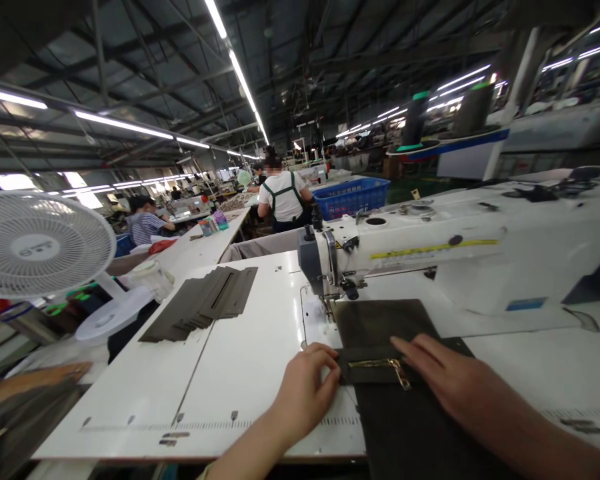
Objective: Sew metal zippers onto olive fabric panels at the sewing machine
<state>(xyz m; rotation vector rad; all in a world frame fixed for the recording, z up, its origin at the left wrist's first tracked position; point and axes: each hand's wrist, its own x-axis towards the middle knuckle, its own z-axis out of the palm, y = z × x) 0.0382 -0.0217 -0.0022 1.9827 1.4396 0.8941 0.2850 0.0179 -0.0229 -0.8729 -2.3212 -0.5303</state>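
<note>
A dark olive fabric piece (pixel 395 427) with a short gold zipper (pixel 375 363) lies on the white table and hangs over its front edge. The zipper's gold pull (pixel 403 377) points towards me. My left hand (pixel 310 383) is closed at the fabric's left edge, thumb and fingers pinching it. Flat on the right part of the fabric rests my right hand (pixel 443 367), its fingers stretched out beside the zipper pull. Just beyond, another dark fabric panel (pixel 385 320) lies next to the needle and presser foot (pixel 327 310) of the white sewing machine (pixel 430 240).
Left on the table is a fanned stack of dark fabric pieces (pixel 205 303). A white fan (pixel 40 247) stands at far left. Behind the machine is a blue crate (pixel 353 197). Two people (pixel 285 197) work at tables further off. Thread cones (pixel 415 123) stand upper right.
</note>
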